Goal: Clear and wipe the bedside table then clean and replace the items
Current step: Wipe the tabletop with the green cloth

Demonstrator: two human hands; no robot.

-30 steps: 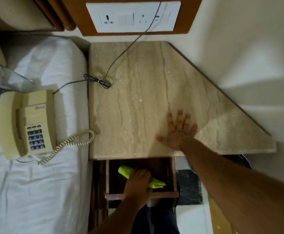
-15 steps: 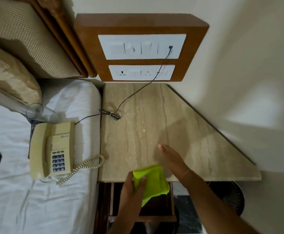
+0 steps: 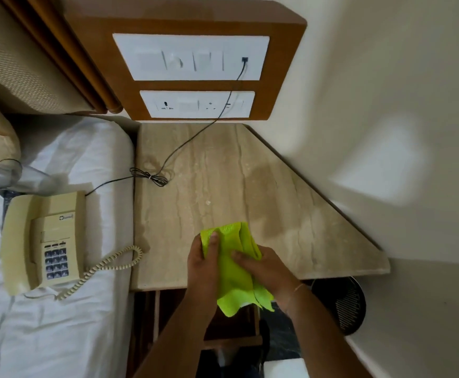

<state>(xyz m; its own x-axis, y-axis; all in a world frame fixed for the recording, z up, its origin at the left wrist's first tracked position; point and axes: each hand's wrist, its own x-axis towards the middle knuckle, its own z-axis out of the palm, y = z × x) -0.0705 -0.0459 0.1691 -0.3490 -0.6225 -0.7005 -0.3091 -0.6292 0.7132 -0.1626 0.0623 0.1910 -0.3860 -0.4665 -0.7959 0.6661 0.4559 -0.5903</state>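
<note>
The clearing looks done: the marble counter [image 3: 250, 186] carries only a thin black cable [image 3: 151, 178], and the cream telephone [image 3: 42, 241] lies on the bed [image 3: 59, 336] beside it. A clear glass [image 3: 7, 173] lies there too. Both hands hold the lime-green cloth [image 3: 236, 268] over the counter's front edge, the left hand [image 3: 203, 268] closed on its upper corner, the right hand [image 3: 266, 268] pinching the middle. Wiping appears not yet begun; cleaning and replacing the items remain.
</note>
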